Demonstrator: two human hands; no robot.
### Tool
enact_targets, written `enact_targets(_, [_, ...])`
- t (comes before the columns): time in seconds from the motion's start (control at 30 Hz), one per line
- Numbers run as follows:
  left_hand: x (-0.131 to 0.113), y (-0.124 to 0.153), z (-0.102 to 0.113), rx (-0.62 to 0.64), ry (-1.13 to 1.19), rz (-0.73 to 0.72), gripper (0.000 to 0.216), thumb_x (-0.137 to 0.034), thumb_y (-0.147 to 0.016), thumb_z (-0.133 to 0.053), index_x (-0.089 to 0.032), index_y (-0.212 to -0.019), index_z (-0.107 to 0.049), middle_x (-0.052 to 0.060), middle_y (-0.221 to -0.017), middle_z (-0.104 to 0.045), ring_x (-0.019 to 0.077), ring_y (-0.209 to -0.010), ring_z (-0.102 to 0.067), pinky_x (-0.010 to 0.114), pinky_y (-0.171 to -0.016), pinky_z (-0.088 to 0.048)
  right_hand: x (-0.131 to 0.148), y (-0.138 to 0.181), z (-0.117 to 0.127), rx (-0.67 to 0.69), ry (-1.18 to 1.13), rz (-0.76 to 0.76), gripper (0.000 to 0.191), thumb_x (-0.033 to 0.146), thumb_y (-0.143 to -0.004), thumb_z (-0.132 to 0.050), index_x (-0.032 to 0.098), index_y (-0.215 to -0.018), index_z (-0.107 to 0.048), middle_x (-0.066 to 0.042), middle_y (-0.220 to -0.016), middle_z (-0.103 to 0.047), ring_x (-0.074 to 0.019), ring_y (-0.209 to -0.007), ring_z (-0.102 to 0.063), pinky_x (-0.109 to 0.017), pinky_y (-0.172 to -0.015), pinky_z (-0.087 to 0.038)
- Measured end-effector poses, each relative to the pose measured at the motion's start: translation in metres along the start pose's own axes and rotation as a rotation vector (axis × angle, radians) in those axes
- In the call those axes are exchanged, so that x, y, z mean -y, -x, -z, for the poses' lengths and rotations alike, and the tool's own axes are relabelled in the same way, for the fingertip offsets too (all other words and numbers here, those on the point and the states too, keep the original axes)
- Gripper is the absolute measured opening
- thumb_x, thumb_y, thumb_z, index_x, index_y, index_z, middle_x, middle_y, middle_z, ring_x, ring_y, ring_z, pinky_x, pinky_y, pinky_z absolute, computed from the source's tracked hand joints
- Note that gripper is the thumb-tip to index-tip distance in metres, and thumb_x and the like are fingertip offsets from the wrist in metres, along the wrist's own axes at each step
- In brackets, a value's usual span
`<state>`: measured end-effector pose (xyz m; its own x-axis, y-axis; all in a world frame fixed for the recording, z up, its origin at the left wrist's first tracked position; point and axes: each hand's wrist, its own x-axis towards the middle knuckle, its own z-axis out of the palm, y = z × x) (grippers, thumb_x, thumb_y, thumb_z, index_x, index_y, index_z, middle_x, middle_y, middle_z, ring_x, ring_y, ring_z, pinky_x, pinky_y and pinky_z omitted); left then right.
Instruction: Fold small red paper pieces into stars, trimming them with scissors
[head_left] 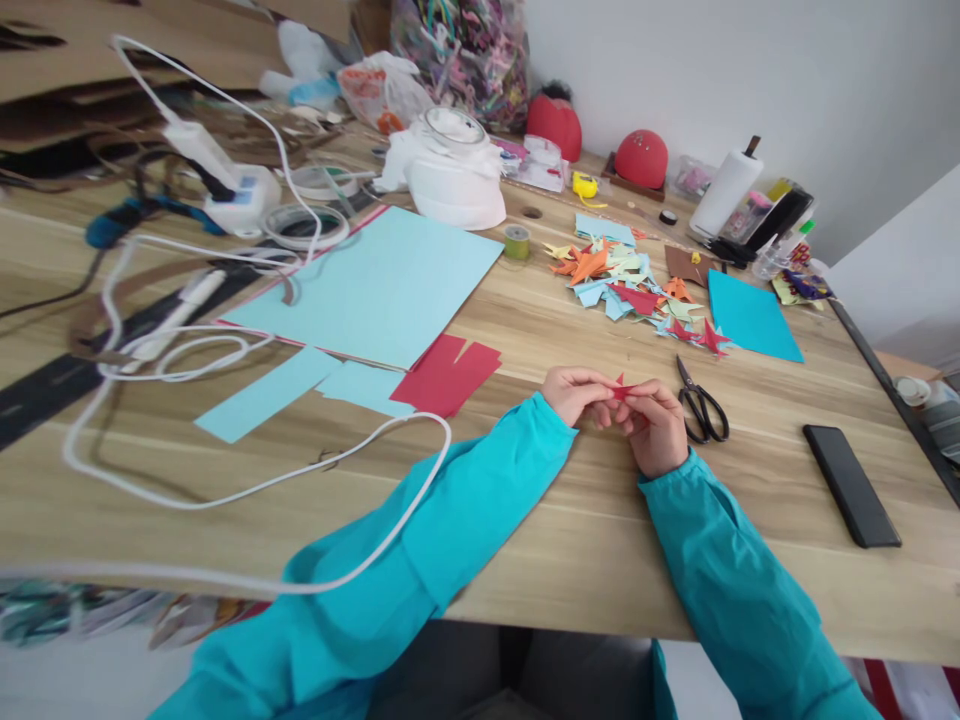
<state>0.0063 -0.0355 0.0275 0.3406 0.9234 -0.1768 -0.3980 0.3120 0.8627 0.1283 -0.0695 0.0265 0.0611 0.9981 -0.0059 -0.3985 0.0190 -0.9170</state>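
Between my two hands is a small folded piece of red paper (pixel 622 391), one pointed tip sticking up. My left hand (pixel 574 396) pinches its left side, and my right hand (pixel 657 425) pinches the right side; the fingers cover most of it. Just right of my right hand lie black-handled scissors (pixel 702 405), blades pointing away. Beyond the hands sits a pile of folded paper shapes (pixel 615 275) in orange, yellow, blue and red. Red paper pieces (pixel 448 375) and light blue paper strips (pixel 262 393) rest to the left.
Large light blue sheets (pixel 382 285) lie back left. A white cable (pixel 247 500) loops across the left side and over my left sleeve. A black phone (pixel 850 485) is at the right, a bright blue sheet (pixel 754 315) behind it. A green spool (pixel 517 241) stands near the back.
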Motion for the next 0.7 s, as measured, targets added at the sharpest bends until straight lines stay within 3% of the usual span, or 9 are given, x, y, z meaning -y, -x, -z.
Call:
enact_targets(0.3, [0.0012,0.0050,-0.0059,0.052,-0.106,0.004,0.027,-0.016,-0.059,-0.064,-0.008,-0.085,-0.063,-0.001,-0.042,-0.057,0.0109,-0.032,-0.051,0.018,-0.030,-0.037,-0.0041,0.0003,0.0032,0.052,0.010,0.026,0.006,0.013,-0.068,-0.059,0.018,-0.068,-0.055,0.003,-0.047,-0.060,-0.0082,-0.036,-0.048,-0.017,-0.035,-0.030])
enact_targets(0.7, [0.0019,0.0011,0.0003,0.067,0.044,0.004,0.015,-0.013,-0.050,-0.064,-0.008,-0.064,-0.064,0.003,-0.042,-0.059,0.0125,-0.032,-0.052,0.020,-0.030,-0.037,-0.0035,0.0009,-0.0019,0.058,-0.024,-0.011,0.005,0.013,-0.067,-0.058,0.018,-0.067,-0.056,0.003,-0.047,-0.059,-0.0084,-0.039,-0.049,-0.017,-0.037,-0.031])
